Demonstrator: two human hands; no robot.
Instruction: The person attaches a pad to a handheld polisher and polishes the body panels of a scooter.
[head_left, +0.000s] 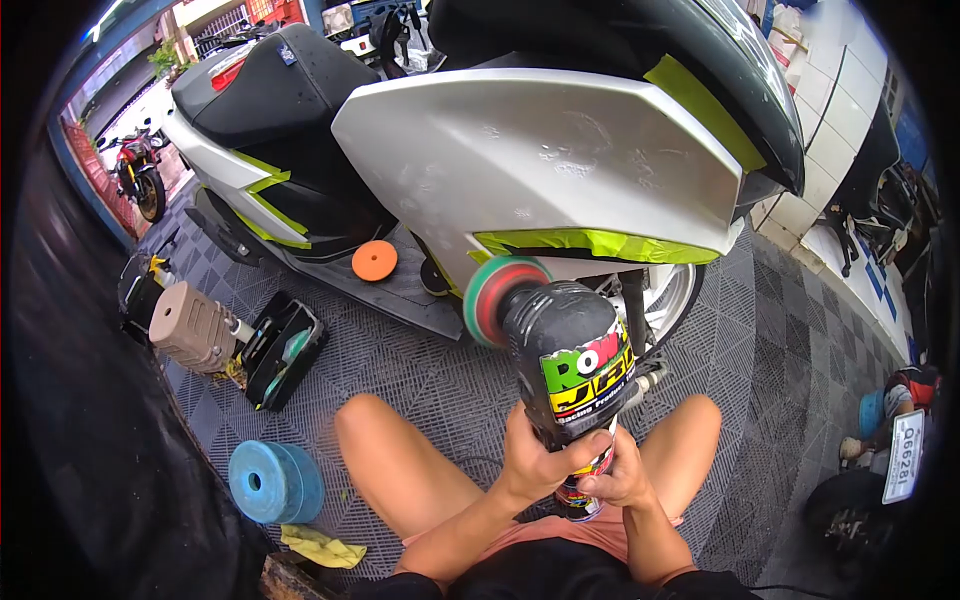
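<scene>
My left hand [535,465] is closed round the rear body of a black polisher [535,330] covered in bright stickers. On its other side, my right hand [622,472] is also wrapped round the lower part of the tool. The polisher points up and away from me, and its round red and green pad [490,300] looks blurred. Behind the pad stands a scooter, its large silver-white side panel [520,150] marked with patchy smears. Yellow-green masking tape [600,245] runs along the panel's lower edge. An orange foam pad [374,261] lies on the scooter's footboard.
At left on the grey tiled floor are a beige ribbed container [190,325], an open black case [283,350], a blue round stool [275,482] and a yellow cloth [323,547]. A motorcycle's number plate [905,455] shows at right. A red motorcycle [138,170] stands far left.
</scene>
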